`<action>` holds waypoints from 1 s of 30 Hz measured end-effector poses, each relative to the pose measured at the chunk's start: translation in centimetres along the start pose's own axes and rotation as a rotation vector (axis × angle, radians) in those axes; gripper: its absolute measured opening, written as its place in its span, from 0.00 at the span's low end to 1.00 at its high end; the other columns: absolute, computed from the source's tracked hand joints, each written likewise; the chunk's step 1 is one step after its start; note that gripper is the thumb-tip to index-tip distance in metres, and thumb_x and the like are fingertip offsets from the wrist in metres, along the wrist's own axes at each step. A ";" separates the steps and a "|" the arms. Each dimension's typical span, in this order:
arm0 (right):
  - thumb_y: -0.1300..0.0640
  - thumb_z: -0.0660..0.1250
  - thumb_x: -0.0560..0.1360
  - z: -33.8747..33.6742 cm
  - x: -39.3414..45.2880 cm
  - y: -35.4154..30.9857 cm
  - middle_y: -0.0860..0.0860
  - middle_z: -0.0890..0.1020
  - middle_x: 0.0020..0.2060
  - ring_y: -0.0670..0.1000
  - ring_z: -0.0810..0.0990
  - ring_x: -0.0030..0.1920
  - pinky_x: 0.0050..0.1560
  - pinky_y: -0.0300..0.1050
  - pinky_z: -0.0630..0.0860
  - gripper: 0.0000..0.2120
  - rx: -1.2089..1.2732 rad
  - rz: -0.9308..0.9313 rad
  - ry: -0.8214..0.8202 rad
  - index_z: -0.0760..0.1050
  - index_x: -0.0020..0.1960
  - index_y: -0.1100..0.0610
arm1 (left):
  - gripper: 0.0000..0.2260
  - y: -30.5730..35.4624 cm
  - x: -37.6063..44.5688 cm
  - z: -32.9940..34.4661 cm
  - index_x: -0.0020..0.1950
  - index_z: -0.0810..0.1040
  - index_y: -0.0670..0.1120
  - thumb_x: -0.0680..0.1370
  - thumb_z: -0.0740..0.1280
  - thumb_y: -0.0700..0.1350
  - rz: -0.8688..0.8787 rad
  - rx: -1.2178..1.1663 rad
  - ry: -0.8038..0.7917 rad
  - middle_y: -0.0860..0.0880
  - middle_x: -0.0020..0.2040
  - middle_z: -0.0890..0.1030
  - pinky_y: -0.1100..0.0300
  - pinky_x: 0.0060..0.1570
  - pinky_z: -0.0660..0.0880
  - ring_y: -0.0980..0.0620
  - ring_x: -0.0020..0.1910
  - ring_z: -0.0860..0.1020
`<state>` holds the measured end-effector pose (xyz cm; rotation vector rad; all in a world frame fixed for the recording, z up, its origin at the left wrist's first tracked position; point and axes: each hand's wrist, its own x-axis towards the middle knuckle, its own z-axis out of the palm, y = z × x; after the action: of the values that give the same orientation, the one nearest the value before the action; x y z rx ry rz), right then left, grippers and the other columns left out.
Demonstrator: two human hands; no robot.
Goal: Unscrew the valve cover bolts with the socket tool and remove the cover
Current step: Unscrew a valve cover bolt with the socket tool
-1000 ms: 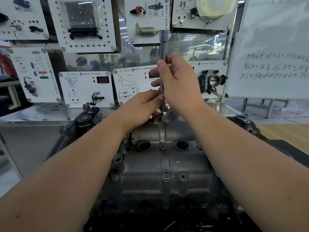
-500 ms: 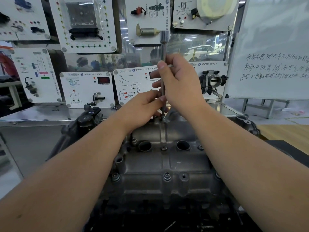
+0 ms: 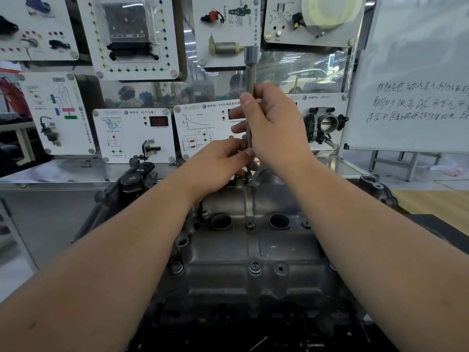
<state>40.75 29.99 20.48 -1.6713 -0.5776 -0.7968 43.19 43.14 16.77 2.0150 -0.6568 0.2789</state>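
Observation:
A grey metal valve cover [image 3: 253, 247] lies on the engine in front of me, with two round holes and several bolts along its edges. A long chrome socket tool [image 3: 251, 72] stands upright on a bolt [image 3: 248, 179] at the cover's far edge. My right hand [image 3: 276, 130] grips the tool's shaft at mid height, thumb on the near side. My left hand [image 3: 220, 163] pinches the shaft low down, just above the bolt. The tool's lower tip is partly hidden by my fingers.
White training panels [image 3: 134, 134] with sensors and a throttle body [image 3: 324, 125] stand behind the engine on a steel bench. A whiteboard [image 3: 416, 80] with handwriting is at the right. A black engine part [image 3: 132, 181] sits left of the cover.
Both hands stay on the upright tool at the same far bolt; only slight finger shifts on the shaft are visible.

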 end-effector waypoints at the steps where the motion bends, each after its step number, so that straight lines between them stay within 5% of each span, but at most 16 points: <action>1: 0.53 0.61 0.84 0.0 0.0 0.0 0.45 0.85 0.41 0.44 0.85 0.38 0.32 0.39 0.75 0.08 -0.007 -0.004 -0.002 0.72 0.47 0.43 | 0.08 0.0 0.0 0.0 0.52 0.82 0.52 0.85 0.64 0.46 -0.005 -0.011 -0.001 0.55 0.46 0.87 0.76 0.34 0.71 0.64 0.41 0.83; 8: 0.51 0.63 0.84 -0.1 0.1 0.1 0.46 0.85 0.40 0.46 0.85 0.37 0.37 0.42 0.78 0.04 0.014 0.006 -0.022 0.73 0.50 0.45 | 0.08 -0.1 0.0 0.0 0.56 0.81 0.43 0.84 0.65 0.46 0.017 0.002 0.007 0.49 0.47 0.86 0.74 0.37 0.72 0.60 0.41 0.83; 13: 0.53 0.65 0.83 -0.2 0.0 0.2 0.47 0.85 0.41 0.46 0.85 0.39 0.42 0.47 0.81 0.05 -0.020 -0.038 0.011 0.72 0.50 0.44 | 0.09 -0.2 0.2 -0.1 0.55 0.80 0.45 0.83 0.67 0.50 -0.003 0.025 -0.010 0.51 0.45 0.86 0.62 0.45 0.75 0.56 0.44 0.83; 20: 0.52 0.58 0.85 -0.1 0.3 0.3 0.46 0.84 0.42 0.45 0.84 0.40 0.38 0.43 0.76 0.09 -0.057 0.014 -0.005 0.72 0.48 0.45 | 0.07 0.0 0.0 0.0 0.53 0.81 0.53 0.85 0.63 0.46 -0.003 0.024 -0.017 0.60 0.43 0.86 0.76 0.36 0.71 0.66 0.40 0.81; 25: 0.50 0.63 0.83 -0.2 0.4 0.6 0.47 0.85 0.42 0.45 0.85 0.39 0.45 0.45 0.81 0.09 -0.026 0.020 0.015 0.72 0.61 0.52 | 0.06 0.0 0.2 -0.1 0.53 0.81 0.48 0.84 0.65 0.47 0.004 0.037 -0.018 0.54 0.44 0.86 0.68 0.43 0.75 0.60 0.43 0.82; 28: 0.52 0.65 0.83 -0.2 0.5 0.6 0.47 0.85 0.41 0.44 0.84 0.39 0.43 0.41 0.79 0.01 -0.078 0.005 0.024 0.73 0.52 0.49 | 0.07 -0.2 0.3 -0.1 0.53 0.80 0.46 0.84 0.66 0.48 -0.001 0.024 -0.007 0.50 0.44 0.86 0.57 0.49 0.78 0.55 0.44 0.83; 30: 0.53 0.63 0.84 -0.2 0.5 0.7 0.46 0.85 0.41 0.44 0.84 0.39 0.42 0.41 0.78 0.05 -0.108 0.008 0.022 0.75 0.50 0.52 | 0.06 -0.2 0.3 0.0 0.52 0.80 0.48 0.84 0.65 0.49 -0.006 0.014 0.000 0.52 0.43 0.86 0.65 0.43 0.75 0.58 0.42 0.83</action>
<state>41.55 29.63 20.47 -1.7595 -0.5205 -0.8528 43.51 43.16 16.76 2.0299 -0.6506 0.2811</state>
